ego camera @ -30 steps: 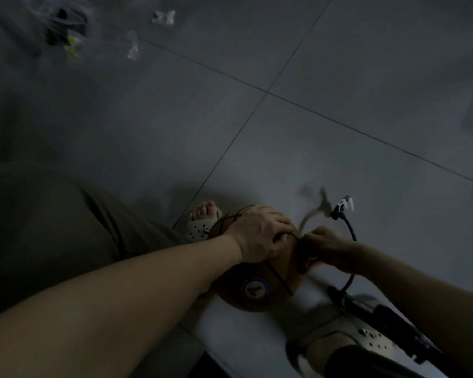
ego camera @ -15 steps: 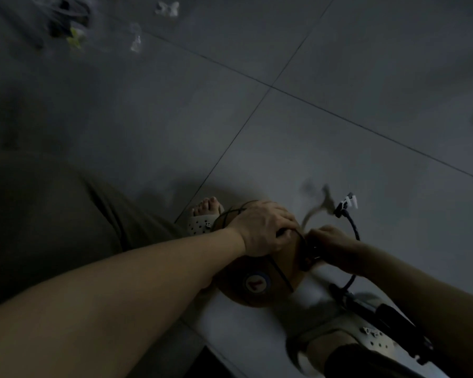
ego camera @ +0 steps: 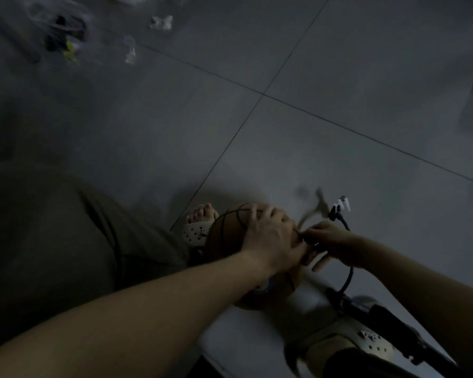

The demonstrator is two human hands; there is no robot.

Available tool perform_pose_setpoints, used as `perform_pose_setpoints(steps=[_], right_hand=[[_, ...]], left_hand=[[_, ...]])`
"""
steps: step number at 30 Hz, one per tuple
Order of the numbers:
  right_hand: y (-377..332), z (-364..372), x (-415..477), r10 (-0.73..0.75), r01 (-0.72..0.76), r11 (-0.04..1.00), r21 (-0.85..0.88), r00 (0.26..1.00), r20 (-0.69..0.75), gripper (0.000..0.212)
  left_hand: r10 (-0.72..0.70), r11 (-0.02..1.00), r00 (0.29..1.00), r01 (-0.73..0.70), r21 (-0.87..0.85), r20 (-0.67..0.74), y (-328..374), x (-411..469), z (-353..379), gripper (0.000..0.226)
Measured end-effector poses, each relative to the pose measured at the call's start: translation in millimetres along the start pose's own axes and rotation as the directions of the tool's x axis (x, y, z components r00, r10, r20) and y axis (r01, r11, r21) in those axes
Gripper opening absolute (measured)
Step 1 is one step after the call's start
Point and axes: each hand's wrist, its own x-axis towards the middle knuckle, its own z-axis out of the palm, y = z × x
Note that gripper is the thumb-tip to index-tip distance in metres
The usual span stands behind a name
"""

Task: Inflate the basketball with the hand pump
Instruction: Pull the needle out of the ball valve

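An orange-brown basketball [ego camera: 224, 236] sits on the grey tiled floor between my feet. My left hand [ego camera: 271, 238] lies over its top, fingers spread and curved onto the ball. My right hand [ego camera: 331, 244] is at the ball's right side and pinches the end of the pump's black hose [ego camera: 348, 276] against the ball; the needle itself is hidden by my fingers. The hose loops down to the black hand pump [ego camera: 388, 326], which lies on the floor by my right foot. A small white clip [ego camera: 342, 204] sticks up from the hose beyond my right hand.
My left foot in a white clog [ego camera: 195, 231] touches the ball's left side; my right clog [ego camera: 366, 342] lies under the pump. Clear plastic wrappers and small bits [ego camera: 66, 36] lie at the far left. My trouser leg [ego camera: 52, 255] fills the left.
The view has shifted slightly. My left hand has slid further right and down over the ball. My right hand has moved closer in, its fingers now meeting the left hand at the ball's right side.
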Motion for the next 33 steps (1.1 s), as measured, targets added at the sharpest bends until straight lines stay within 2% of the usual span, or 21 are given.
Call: perform_pose_setpoints(steps=[3,8,12,21,26,33], right_hand=[[-3.6,9.1,-1.3,-0.029,0.03,0.999,-0.039,0.999,0.035,0.032],[-1.7,22.2,0.0,-0.076,0.076,0.996,0.051,0.997,0.002,0.031],[-0.8,26.6,-1.8,-0.1,0.1,0.99,0.101,0.995,-0.007,0.034],[1.2,27.1,-2.3,-0.075,0.071,0.961,0.266,0.997,0.002,0.033],[3.8,30.0,-6.7,-0.051,0.045,0.946,0.32,0.999,0.01,0.032],[-0.4,28.5,-6.5,-0.051,0.048,0.93,0.365,0.999,-0.001,0.031]], left_hand=[[0.035,0.998,0.999,-0.036,0.059,0.02,-7.4,-16.3,4.8,0.073],[0.109,0.993,0.994,-0.111,0.048,0.03,-27.9,-6.8,-3.2,0.068],[0.175,0.98,0.982,-0.181,0.081,0.068,-34.5,-0.6,-3.6,0.074],[0.307,0.946,0.927,-0.322,0.037,0.215,-49.6,24.8,-18.2,0.081],[0.388,0.91,0.883,-0.412,0.042,0.263,-51.3,39.3,-17.5,0.077],[0.381,0.914,0.871,-0.406,0.019,0.309,-56.8,50.5,-23.9,0.074]])
